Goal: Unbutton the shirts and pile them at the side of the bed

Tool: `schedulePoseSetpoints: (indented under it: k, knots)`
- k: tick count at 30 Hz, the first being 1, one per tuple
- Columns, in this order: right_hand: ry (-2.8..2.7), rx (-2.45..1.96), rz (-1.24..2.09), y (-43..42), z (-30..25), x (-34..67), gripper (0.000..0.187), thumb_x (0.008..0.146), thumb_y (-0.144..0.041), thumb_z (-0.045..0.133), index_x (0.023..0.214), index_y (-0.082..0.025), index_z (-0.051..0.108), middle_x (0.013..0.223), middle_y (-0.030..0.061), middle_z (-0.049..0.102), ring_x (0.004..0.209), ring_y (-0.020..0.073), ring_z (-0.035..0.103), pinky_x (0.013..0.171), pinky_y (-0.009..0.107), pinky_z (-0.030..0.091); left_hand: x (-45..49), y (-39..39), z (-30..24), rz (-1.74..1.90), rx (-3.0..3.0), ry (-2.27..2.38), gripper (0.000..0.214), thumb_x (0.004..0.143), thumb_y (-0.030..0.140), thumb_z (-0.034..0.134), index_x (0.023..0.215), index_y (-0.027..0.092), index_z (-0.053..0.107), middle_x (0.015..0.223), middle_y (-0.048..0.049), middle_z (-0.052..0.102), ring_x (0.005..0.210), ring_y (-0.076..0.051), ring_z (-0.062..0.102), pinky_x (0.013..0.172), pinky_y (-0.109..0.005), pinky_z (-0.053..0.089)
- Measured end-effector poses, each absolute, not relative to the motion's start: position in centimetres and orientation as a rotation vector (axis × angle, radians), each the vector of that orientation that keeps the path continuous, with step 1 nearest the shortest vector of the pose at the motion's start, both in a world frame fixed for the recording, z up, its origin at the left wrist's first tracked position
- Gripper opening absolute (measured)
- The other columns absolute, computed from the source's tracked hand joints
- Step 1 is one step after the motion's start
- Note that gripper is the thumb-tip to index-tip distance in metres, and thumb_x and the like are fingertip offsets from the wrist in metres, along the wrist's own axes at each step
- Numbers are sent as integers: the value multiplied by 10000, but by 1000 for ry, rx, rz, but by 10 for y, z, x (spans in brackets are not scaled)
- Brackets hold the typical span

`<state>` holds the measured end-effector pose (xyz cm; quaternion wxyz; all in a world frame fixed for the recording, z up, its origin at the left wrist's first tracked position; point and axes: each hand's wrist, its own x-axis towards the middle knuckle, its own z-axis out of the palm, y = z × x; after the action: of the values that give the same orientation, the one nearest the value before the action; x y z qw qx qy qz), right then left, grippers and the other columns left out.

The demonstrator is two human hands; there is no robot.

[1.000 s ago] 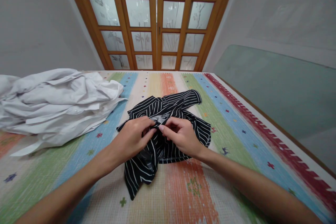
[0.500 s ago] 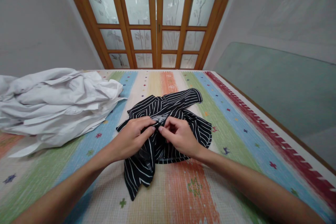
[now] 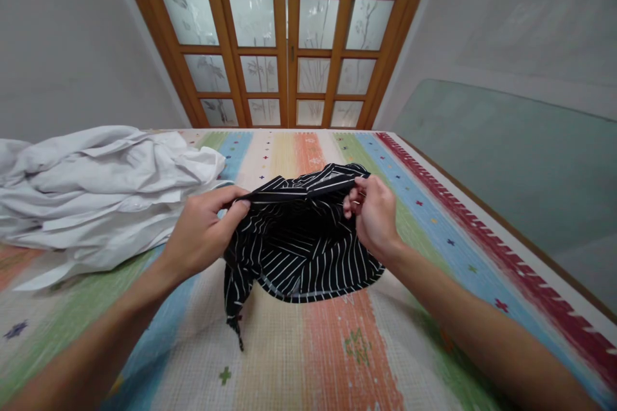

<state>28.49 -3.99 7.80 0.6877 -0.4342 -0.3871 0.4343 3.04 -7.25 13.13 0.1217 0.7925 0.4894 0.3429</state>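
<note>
A black garment with thin white stripes [image 3: 299,244] hangs between my two hands above a colourful striped mat [image 3: 337,347]. My left hand [image 3: 202,234] pinches the garment's upper edge on the left. My right hand [image 3: 373,212] pinches the same edge on the right. The edge is stretched between them and the cloth droops down, its lower part touching the mat.
A crumpled pile of white clothing [image 3: 96,192] lies on the mat at the left. Wooden doors with frosted glass panes [image 3: 289,38] stand beyond the mat's far end. A pale green floor [image 3: 520,167] lies to the right of the mat.
My hands were close together on the bunched garment. They have now moved apart and upward, lifting it and spreading its upper edge between them.
</note>
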Motion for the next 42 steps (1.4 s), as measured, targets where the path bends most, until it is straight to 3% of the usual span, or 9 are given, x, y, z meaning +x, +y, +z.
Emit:
schedulePoseSetpoints:
  k: [5,9,12,16,20,25,28,32,42]
  knots:
    - [-1160,-1020,1432,-49,74,274,437,845,-598,505,661,-201,510,446,-43,486,328,74,434,291,183,271,43,-83,131,944,2423,1245,236,879,296,466,806,190,663,792,-21,654,742,-155,585,709,-277,460]
    - [-1552,-1122,1694,-59,68,265,487,840,-563,585,560,-166,566,414,2,536,310,68,448,274,175,235,48,-89,131,925,2463,1196,240,888,279,458,816,188,668,824,-30,638,769,-154,581,728,-279,467]
    - [-1620,-1250,1667,-61,65,263,471,867,-495,598,533,-166,554,393,-3,519,301,67,433,274,179,228,46,-89,129,919,2487,1194,241,890,262,447,812,186,662,834,-28,622,769,-152,572,726,-282,464]
    - [-1564,-1265,1544,-58,63,265,563,951,-469,472,473,-175,513,346,-19,447,295,51,354,302,183,239,41,-90,129,887,2565,1222,233,858,210,420,766,182,632,877,-39,597,815,-173,554,768,-319,448]
    - [-1602,-1127,1477,-61,64,264,536,945,-498,485,522,-176,551,383,-35,457,341,56,361,358,191,301,44,-96,129,830,2608,1241,223,810,232,473,963,194,631,1015,-58,608,934,-220,550,848,-383,443]
    - [-1731,-988,1405,-74,66,258,508,940,-549,460,600,-188,570,416,-47,453,386,75,402,424,215,355,62,-98,111,649,2658,1156,197,903,332,502,922,194,642,933,-50,661,880,-206,586,854,-401,447]
    - [-1756,-927,1383,-78,69,258,501,929,-562,464,590,-200,537,432,-49,449,405,84,415,442,226,372,67,-94,96,637,2612,1168,234,930,359,504,860,182,640,835,-44,680,785,-184,607,788,-366,474]
    - [-1720,-890,1391,-76,73,262,433,911,-535,496,661,-191,574,503,-37,503,437,84,430,445,227,375,66,-88,88,751,2459,1153,189,944,287,490,961,176,643,847,-40,710,756,-158,643,707,-303,494]
    - [-1693,-914,1160,-69,62,264,285,852,-427,620,678,-207,571,608,-14,559,491,112,489,487,267,458,64,-83,94,787,2192,1136,245,904,215,479,1000,198,703,832,4,725,734,-138,641,690,-268,498]
